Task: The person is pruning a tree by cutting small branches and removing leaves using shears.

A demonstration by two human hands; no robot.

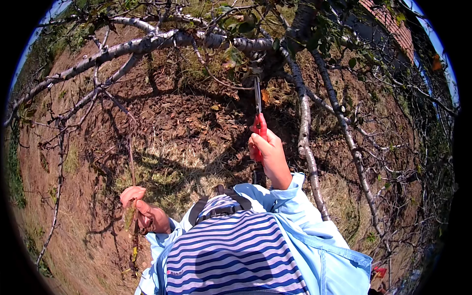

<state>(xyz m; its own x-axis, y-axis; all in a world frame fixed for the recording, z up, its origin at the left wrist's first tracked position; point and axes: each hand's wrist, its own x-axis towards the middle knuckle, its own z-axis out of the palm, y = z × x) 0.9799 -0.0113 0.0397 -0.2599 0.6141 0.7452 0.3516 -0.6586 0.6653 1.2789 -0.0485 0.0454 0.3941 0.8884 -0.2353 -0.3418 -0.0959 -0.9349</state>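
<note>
My right hand point(270, 156) grips the red handles of a pair of shears point(257, 97), its metal blades pointing up and away from me. At the blades' left side is the tip of a thin, curved twig point(230, 86); whether they touch I cannot tell. Lower down on the left, my left hand point(145, 214) is closed around a thin cut shoot point(131, 158). The shoot's bare stem rises above the fist, and its yellowing leaves point(134, 254) hang below it. My fingers hide the gripped part.
A pale-barked tree limb point(143, 45) crosses in front of me from the trunk point(304, 22). More branches point(305, 121) slope down close to my right arm. Dry leaves point(191, 114) and straw-coloured grass point(173, 162) cover the ground. A tiled roof point(392, 27) shows at the upper right.
</note>
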